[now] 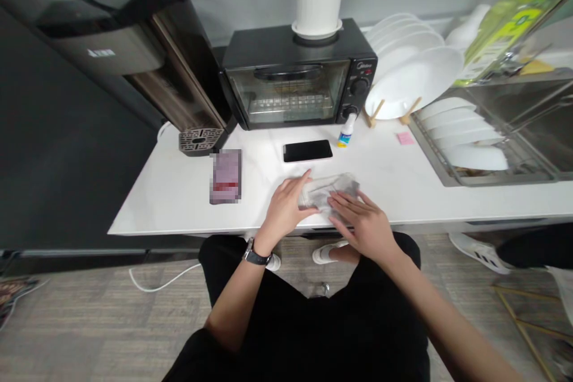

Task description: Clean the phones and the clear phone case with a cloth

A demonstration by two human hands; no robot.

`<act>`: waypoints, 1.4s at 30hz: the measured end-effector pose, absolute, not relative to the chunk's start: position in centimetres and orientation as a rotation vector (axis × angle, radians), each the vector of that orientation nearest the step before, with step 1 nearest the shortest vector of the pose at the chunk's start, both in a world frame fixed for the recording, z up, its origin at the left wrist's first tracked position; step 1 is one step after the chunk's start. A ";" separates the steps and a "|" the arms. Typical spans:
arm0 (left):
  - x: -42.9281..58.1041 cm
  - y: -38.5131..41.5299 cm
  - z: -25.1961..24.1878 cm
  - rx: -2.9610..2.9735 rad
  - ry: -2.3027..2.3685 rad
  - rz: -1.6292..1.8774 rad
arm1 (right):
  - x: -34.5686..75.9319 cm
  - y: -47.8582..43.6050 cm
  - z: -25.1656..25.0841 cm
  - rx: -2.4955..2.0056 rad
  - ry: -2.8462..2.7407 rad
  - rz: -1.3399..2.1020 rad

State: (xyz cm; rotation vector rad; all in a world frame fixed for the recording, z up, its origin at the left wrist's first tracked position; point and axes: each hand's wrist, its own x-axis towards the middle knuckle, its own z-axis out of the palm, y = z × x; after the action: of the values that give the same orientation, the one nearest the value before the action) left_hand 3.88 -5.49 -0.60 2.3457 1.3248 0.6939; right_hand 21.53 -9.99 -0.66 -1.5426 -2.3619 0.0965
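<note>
Clear plastic pouch (pixel 330 190) lies flat near the front edge of the white table (pixel 179 197), at centre frame. Left hand (pixel 286 208) rests on its left end, fingers extended and flat. Right hand (pixel 362 222) covers its lower right part, fingers spread open, pressing down. Black phone (pixel 307 150) lies just above the pouch. Toaster oven (pixel 295 74) stands further back; white plates (pixel 414 74) occupy the upper right.
</note>
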 end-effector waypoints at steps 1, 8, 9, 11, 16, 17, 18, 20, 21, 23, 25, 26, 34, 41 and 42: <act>3.9 -5.5 -0.5 2.344 1.316 0.687 | 21.1 -10.0 -0.6 -1.499 -2.393 0.117; 3.9 -5.5 -0.2 2.319 1.317 0.659 | 20.3 -8.4 0.0 -1.545 -2.335 0.035; 4.0 -5.4 -0.2 2.317 1.315 0.658 | 20.7 -8.5 0.0 -1.601 -2.296 0.013; 3.9 -5.4 -0.2 2.315 1.307 0.657 | 21.3 -9.1 -0.1 -1.687 -2.247 -0.008; 3.8 -5.3 0.1 2.292 1.276 0.668 | 19.8 -10.1 0.0 -1.540 -2.386 0.068; 3.8 -5.3 0.2 2.287 1.272 0.671 | 19.3 -9.9 0.1 -1.494 -2.410 0.078; 3.8 -5.3 0.2 2.284 1.272 0.671 | 19.0 -9.5 0.2 -1.467 -2.417 0.077; 3.7 -5.3 0.2 2.282 1.288 0.669 | 19.0 -8.5 0.5 -1.488 -2.376 0.043; 3.7 -5.3 0.2 2.283 1.295 0.666 | 19.4 -8.1 0.6 -1.528 -2.336 0.017; 3.7 -5.2 0.2 2.287 1.300 0.658 | 20.6 -7.8 0.6 -1.623 -2.259 -0.024; 3.7 -5.1 0.1 2.288 1.295 0.656 | 21.6 -8.2 0.5 -1.678 -2.234 -0.026; 3.7 -5.0 0.0 2.288 1.292 0.657 | 21.9 -8.6 0.5 -1.679 -2.249 -0.010; 3.7 -5.1 0.0 2.311 1.288 0.635 | 19.9 -9.0 0.3 -1.505 -2.411 0.099; 3.8 -5.2 0.0 2.309 1.304 0.654 | 20.8 -9.0 0.3 -1.652 -2.311 0.032; 3.8 -5.2 0.0 2.308 1.301 0.653 | 20.5 -9.3 0.2 -1.605 -2.354 0.049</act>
State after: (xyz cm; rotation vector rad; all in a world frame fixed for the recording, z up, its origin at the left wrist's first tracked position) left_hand 3.81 -5.24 0.05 2.3077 1.3008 0.6532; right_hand 20.54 -9.30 0.22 -1.6047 -2.3537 0.0493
